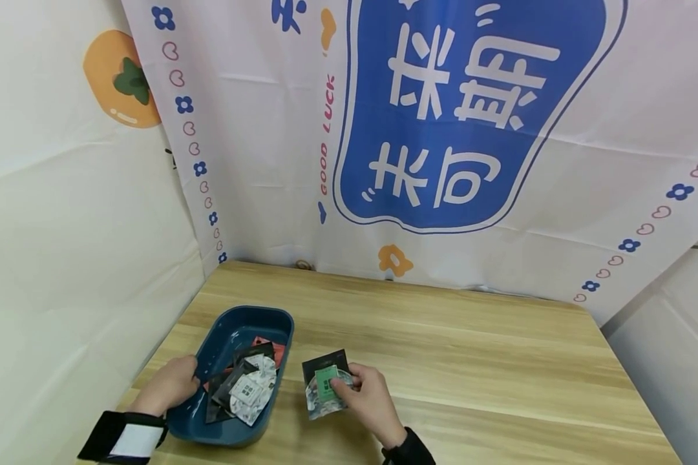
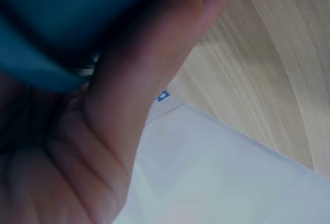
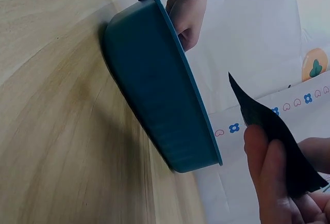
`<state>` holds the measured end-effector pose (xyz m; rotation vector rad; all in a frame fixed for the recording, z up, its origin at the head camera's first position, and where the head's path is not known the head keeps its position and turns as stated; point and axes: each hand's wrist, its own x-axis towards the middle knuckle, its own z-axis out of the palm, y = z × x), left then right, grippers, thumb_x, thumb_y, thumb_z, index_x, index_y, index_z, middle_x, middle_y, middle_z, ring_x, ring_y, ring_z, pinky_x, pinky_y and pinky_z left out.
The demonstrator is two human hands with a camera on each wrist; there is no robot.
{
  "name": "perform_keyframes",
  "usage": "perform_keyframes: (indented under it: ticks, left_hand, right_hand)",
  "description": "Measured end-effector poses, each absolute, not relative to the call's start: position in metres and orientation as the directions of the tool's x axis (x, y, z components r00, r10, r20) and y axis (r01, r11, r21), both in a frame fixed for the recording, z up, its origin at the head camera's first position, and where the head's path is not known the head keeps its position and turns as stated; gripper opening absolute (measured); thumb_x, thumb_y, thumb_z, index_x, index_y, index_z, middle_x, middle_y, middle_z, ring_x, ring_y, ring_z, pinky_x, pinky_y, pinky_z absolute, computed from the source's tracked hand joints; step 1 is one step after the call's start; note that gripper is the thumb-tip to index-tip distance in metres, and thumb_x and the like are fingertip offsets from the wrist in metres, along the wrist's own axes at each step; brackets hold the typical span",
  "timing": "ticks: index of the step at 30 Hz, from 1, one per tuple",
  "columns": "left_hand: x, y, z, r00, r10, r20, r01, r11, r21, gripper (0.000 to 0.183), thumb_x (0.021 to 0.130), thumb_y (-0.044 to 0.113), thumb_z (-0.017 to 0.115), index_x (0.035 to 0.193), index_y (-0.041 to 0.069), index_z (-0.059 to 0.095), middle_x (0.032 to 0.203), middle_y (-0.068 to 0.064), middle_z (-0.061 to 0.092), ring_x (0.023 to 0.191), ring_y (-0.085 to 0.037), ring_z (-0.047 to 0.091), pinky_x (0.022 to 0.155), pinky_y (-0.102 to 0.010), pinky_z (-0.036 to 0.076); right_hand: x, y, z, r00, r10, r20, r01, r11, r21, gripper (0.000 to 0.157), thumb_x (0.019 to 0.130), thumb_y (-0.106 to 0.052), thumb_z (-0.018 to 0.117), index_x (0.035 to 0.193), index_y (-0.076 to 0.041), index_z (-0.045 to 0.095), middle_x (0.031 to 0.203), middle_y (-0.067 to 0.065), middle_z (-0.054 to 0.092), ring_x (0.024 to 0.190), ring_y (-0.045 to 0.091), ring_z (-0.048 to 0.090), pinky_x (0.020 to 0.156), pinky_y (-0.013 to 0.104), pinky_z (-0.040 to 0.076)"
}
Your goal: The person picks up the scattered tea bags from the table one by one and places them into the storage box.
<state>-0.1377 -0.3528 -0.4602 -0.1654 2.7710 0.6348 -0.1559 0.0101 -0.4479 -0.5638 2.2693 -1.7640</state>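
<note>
A dark teal plastic tub (image 1: 232, 440) stands at the left of the table with several flat packets inside. My left hand (image 1: 171, 384) grips its left rim; in the left wrist view the thumb (image 2: 139, 69) lies along the tub's wall (image 2: 31, 59). My right hand (image 1: 372, 400) pinches a black packet (image 1: 333, 405) with a green label, thumb on its printed face, to the right of the tub. Seen edge-on in the right wrist view, that packet (image 3: 281, 136) is slightly bent, with fingers (image 3: 273, 172) behind it. Inside the tub, a packet with a white label (image 1: 248, 391) overlaps black ones.
A red packet (image 1: 279, 351) shows near the tub's far right side. The wooden table (image 1: 471, 374) extends to the right. A printed cloth (image 1: 267, 161) hangs along the table's back edge, and a pale cloth wall (image 1: 64, 258) stands on the left.
</note>
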Motion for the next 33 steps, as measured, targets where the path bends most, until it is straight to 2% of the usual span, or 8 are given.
perform_keyframes:
  ticks: [6, 11, 15, 19, 24, 33]
  left_hand:
    - [-0.138, -0.353, -0.46, -0.952, -0.046, -0.302, -0.173, 0.896, 0.409, 0.015, 0.086, -0.003, 0.052, 0.094, -0.014, 0.056, 0.075, -0.015, 0.06, 0.064, -0.019, 0.058, 0.058, -0.041, 0.057]
    - [-0.138, -0.353, -0.459, -0.952, -0.052, -0.302, -0.177, 0.898, 0.404, 0.017, 0.086, -0.003, 0.052, 0.096, -0.015, 0.056, 0.076, -0.015, 0.06, 0.064, -0.019, 0.057, 0.058, -0.04, 0.056]
    - [-0.138, -0.353, -0.458, -0.943, -0.058, -0.328, -0.193, 0.898, 0.396, 0.019, 0.087, -0.002, 0.051, 0.098, -0.016, 0.055, 0.079, -0.016, 0.061, 0.067, -0.019, 0.056, 0.061, -0.041, 0.056]
    - [-0.138, -0.353, -0.458, -0.943, -0.063, -0.328, -0.199, 0.895, 0.4, 0.018, 0.087, -0.002, 0.051, 0.098, -0.015, 0.055, 0.079, -0.016, 0.06, 0.066, -0.02, 0.056, 0.06, -0.041, 0.056]
    - [-0.137, -0.352, -0.459, -0.95, -0.06, -0.308, -0.187, 0.895, 0.404, 0.017, 0.086, -0.002, 0.051, 0.097, -0.014, 0.056, 0.078, -0.015, 0.06, 0.066, -0.019, 0.056, 0.059, -0.041, 0.056]
    - [-0.137, -0.352, -0.46, -0.953, -0.056, -0.298, -0.183, 0.889, 0.421, 0.015, 0.086, -0.003, 0.051, 0.094, -0.014, 0.056, 0.075, -0.015, 0.06, 0.064, -0.019, 0.058, 0.058, -0.041, 0.057]
  right_hand:
    - [-0.164, 0.001, -0.459, -0.9, -0.427, 0.087, -0.185, 0.194, -0.963, 0.012, 0.087, -0.007, 0.065, 0.091, 0.004, 0.067, 0.069, 0.019, 0.068, 0.053, 0.003, 0.05, 0.05, 0.016, 0.037]
    - [-0.174, -0.009, -0.478, -0.903, -0.421, 0.084, -0.171, 0.174, -0.97, 0.014, 0.086, -0.013, 0.067, 0.09, 0.0, 0.068, 0.068, 0.014, 0.068, 0.053, 0.002, 0.05, 0.049, 0.016, 0.036]
    - [-0.176, -0.017, -0.48, -0.896, -0.431, 0.102, -0.182, 0.148, -0.972, 0.015, 0.086, -0.015, 0.068, 0.09, 0.0, 0.069, 0.069, 0.016, 0.069, 0.053, 0.002, 0.051, 0.048, 0.016, 0.035]
    - [-0.175, -0.024, -0.474, -0.89, -0.438, 0.125, -0.212, 0.154, -0.965, 0.014, 0.086, -0.011, 0.067, 0.092, 0.001, 0.07, 0.07, 0.021, 0.069, 0.053, 0.001, 0.05, 0.047, 0.016, 0.034]
    - [-0.166, -0.027, -0.451, -0.881, -0.453, 0.135, -0.218, 0.137, -0.966, 0.015, 0.086, -0.003, 0.063, 0.094, 0.009, 0.068, 0.072, 0.028, 0.068, 0.052, 0.003, 0.048, 0.047, 0.016, 0.033]
    - [-0.161, -0.035, -0.437, -0.883, -0.457, 0.109, -0.185, 0.126, -0.975, 0.017, 0.087, 0.001, 0.059, 0.098, 0.012, 0.066, 0.081, 0.028, 0.07, 0.062, 0.007, 0.057, 0.053, 0.015, 0.042]
